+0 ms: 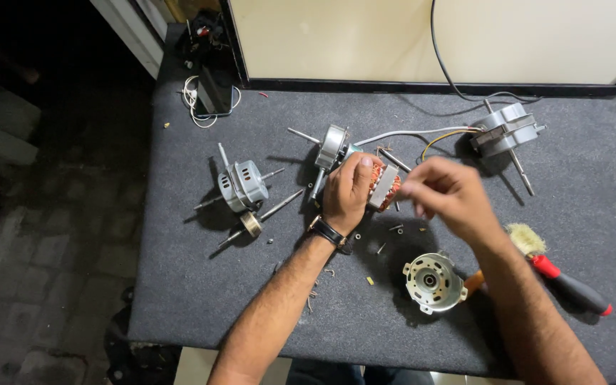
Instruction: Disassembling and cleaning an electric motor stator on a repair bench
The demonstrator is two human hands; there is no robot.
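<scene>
Small motors [242, 184] and loose screws [396, 227] lie around on my bench [579, 214], an end cover [433, 282] near my right wrist. My left fingers [356, 178] clamp the copper-wound stator [385, 187] mid-bench; my right fingers [411, 189] pinch together beside it.

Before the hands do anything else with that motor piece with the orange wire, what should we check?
1. Left hand has a firm hold on the stator with copper windings: ok, its fingers wrap around it.
2. Right hand is free to work: cannot tell, its fingers are blurred and pinched close to the stator.
3. Loose screws are gathered up: not ok, they lie scattered on the grey mat.
4. Motor end cover is within reach: ok, it lies beside the right forearm.
5. Brush is close by: ok, it lies next to the right arm.
6. Wired motor is out of the way: ok, it sits apart.
</scene>
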